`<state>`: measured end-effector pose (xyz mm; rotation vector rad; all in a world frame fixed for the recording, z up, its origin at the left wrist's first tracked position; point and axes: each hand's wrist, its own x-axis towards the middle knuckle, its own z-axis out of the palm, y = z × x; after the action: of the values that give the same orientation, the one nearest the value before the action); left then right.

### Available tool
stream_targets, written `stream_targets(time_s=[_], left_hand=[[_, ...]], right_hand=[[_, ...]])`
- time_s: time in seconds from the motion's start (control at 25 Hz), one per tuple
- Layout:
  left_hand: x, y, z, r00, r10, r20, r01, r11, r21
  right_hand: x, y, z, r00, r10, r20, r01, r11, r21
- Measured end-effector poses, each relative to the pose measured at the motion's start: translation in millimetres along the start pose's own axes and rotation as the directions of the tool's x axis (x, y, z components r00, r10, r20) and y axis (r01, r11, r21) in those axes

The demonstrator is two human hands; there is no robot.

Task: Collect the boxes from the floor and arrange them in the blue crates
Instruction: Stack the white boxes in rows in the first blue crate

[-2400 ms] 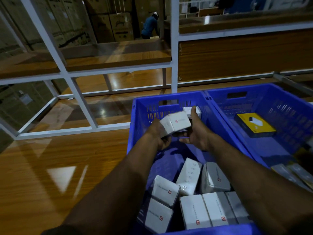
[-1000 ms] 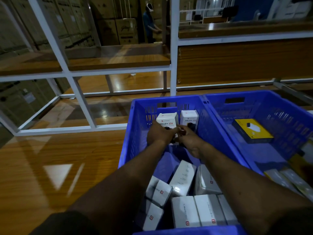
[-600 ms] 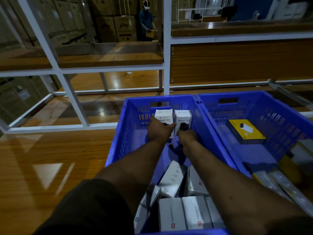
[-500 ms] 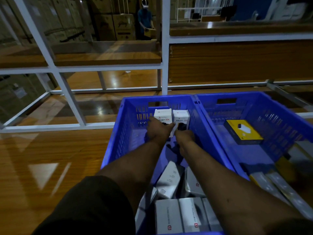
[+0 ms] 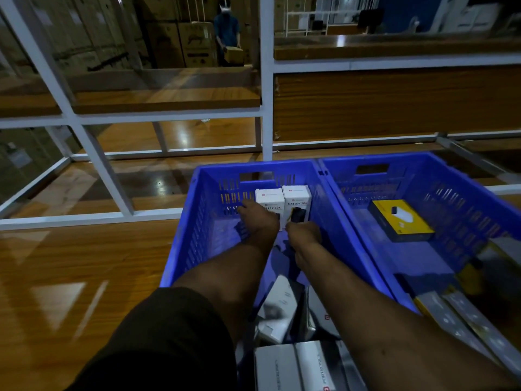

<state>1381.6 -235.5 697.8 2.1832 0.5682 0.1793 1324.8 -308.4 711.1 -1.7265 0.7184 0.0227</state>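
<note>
Two upright white boxes stand side by side against the far wall of the left blue crate (image 5: pixel 194 235). My left hand (image 5: pixel 258 221) is wrapped around the left white box (image 5: pixel 269 197) from its left side. My right hand (image 5: pixel 303 235) holds the base of the right white box (image 5: pixel 296 197). More white boxes (image 5: pixel 293 368) lie loosely in the near half of this crate, partly hidden by my forearms. The right blue crate (image 5: pixel 417 162) holds a flat yellow box (image 5: pixel 400 221) and several flat grey boxes (image 5: pixel 465 320) at its near end.
A white metal rack frame (image 5: pixel 266 108) with wooden shelves stands just behind the crates. Glossy wooden floor (image 5: pixel 70 263) spreads to the left. Far back, a person (image 5: pixel 227 29) carries a carton among stacked cardboard cartons.
Both hands carried the two white boxes to the crate's far wall and stood them upright, side by side. In the last half second the hands barely moved; the camera leaned nearer.
</note>
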Motion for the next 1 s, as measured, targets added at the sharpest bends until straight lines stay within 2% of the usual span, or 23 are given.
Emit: stream_targets(time_s=[0.08, 0.24, 0.32, 0.36, 0.48, 0.56, 0.68, 0.84, 1.0], left_hand=[[4.6, 0.9, -3.2, 0.999, 0.025, 0.022, -0.025, 1.0, 0.006], [20.9, -6.1, 0.2, 0.994, 0.046, 0.096, -0.042, 0.998, -0.046], [27.1, -11.5, 1.2, 0.996, 0.031, 0.085, -0.017, 0.986, -0.167], [29.2, -13.8, -1.0, 0.995, 0.031, 0.095, -0.01, 0.976, -0.218], [21.4, -11.0, -19.9, 0.973, 0.05, 0.224, 0.016, 0.958, -0.286], [19.7, -10.8, -31.9, 0.961, 0.029, 0.276, 0.039, 0.971, -0.236], [20.2, -13.8, -50.7, 0.956, -0.039, 0.29, 0.099, 0.976, -0.195], [9.0, -13.0, -68.0, 0.913, -0.074, 0.402, 0.168, 0.965, -0.203], [-4.1, -9.2, -89.0, 0.872, -0.024, 0.489, 0.119, 0.979, -0.166]], right_hand=[[1.3, 1.2, 1.7, 0.999, -0.002, 0.043, 0.004, 1.0, -0.029], [-4.8, 4.2, 5.5, 0.969, -0.062, 0.237, 0.092, 0.989, -0.115], [-9.3, 5.9, 5.7, 0.937, -0.093, 0.336, 0.201, 0.932, -0.303], [-9.9, 6.8, 6.0, 0.916, -0.095, 0.39, 0.27, 0.864, -0.425], [-15.6, 5.5, 2.3, 0.855, -0.036, 0.517, 0.448, 0.553, -0.702], [-27.6, 0.2, -4.0, 0.818, 0.045, 0.574, 0.514, 0.392, -0.763], [-39.4, -3.4, -9.3, 0.776, 0.192, 0.601, 0.548, 0.266, -0.793], [-43.4, -0.8, -8.1, 0.76, 0.236, 0.605, 0.545, 0.275, -0.792], [-40.5, 9.0, 2.6, 0.756, 0.196, 0.625, 0.544, 0.345, -0.765]])
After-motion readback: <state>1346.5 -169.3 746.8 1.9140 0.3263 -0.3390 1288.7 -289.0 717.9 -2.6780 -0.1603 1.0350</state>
